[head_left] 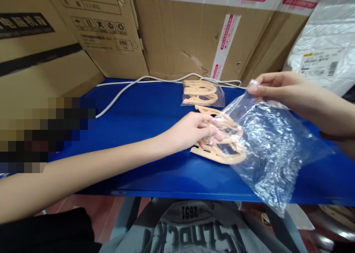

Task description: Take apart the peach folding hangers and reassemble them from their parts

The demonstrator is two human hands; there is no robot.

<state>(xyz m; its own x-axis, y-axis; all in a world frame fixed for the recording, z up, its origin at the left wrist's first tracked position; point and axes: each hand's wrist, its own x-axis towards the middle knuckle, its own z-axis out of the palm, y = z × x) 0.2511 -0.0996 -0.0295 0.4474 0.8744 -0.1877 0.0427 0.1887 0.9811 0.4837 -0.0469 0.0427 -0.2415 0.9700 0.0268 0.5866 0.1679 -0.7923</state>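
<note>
My right hand pinches the upper edge of a clear plastic bag, which hangs crinkled over the right part of the blue tabletop and past its front edge. With its fingers closed, my left hand grips the left side of the same bag, just above several peach-coloured folding hangers. Those hangers lie on the table, partly hidden by my left hand and by the bag's film. I cannot tell whether they lie inside the bag or under it. Behind them lies a clear packet of similar hangers.
A white cable runs along the back of the blue table. Cardboard boxes stand behind and at the left. A white plastic parcel with a label sits at the back right. A blurred patch covers the left edge.
</note>
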